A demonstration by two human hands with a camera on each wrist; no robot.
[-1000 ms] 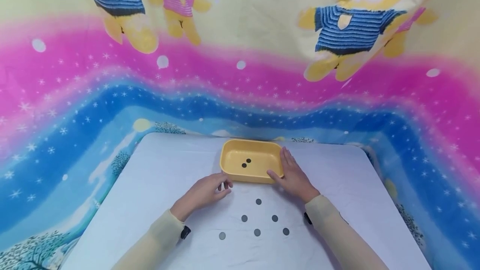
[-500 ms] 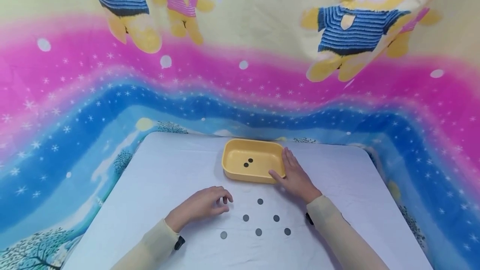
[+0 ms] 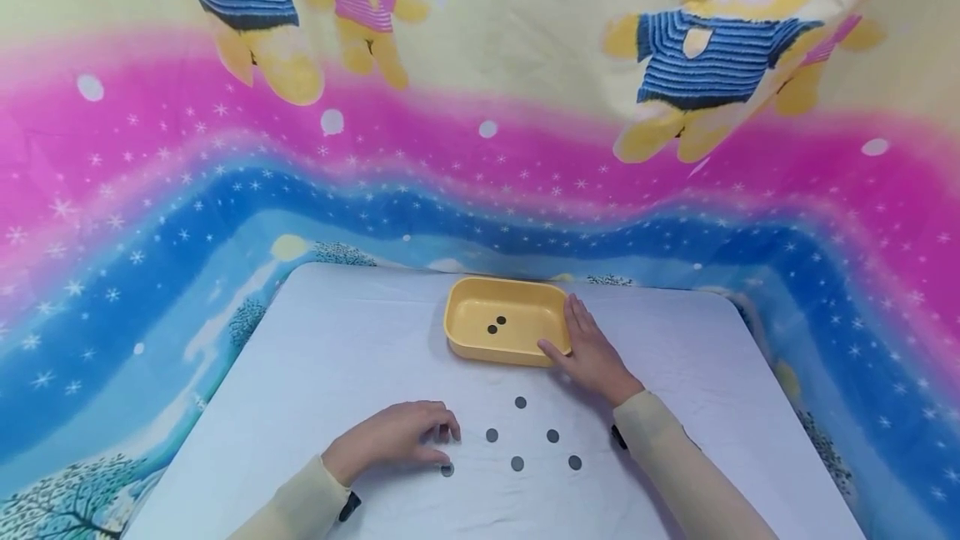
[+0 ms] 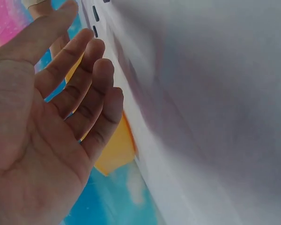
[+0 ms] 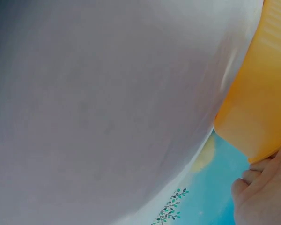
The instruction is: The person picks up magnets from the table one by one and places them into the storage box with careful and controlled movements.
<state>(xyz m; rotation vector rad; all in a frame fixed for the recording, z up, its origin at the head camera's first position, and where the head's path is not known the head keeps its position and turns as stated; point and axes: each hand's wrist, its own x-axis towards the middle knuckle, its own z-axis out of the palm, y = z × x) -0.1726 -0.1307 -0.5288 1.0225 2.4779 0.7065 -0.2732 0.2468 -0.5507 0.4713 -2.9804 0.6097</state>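
Observation:
My left hand [image 3: 405, 436] is low over the cloth, fingers loosely bent, thumb tip overlapping a small dark grey coin-like disc [image 3: 447, 470] in the head view. Nothing lies in its palm in the left wrist view. Several more such discs lie on the cloth to its right, among them one disc [image 3: 492, 435] close to its fingertips. My right hand [image 3: 596, 357] holds the right end of a yellow rectangular box [image 3: 480, 352], thumb over the front rim, fingers along the outer side. Two dark discs [image 3: 497, 325] lie inside the box.
A white cloth [image 3: 360, 340] covers the table, which has rounded far corners. Beyond its back edge and sides hangs a printed curtain [image 3: 465, 190] with bears and snowflakes. The box stands near the back edge.
My left hand has moved back from the box's front left corner toward the near left disc. My right hand stays at the box. The view has shifted slightly.

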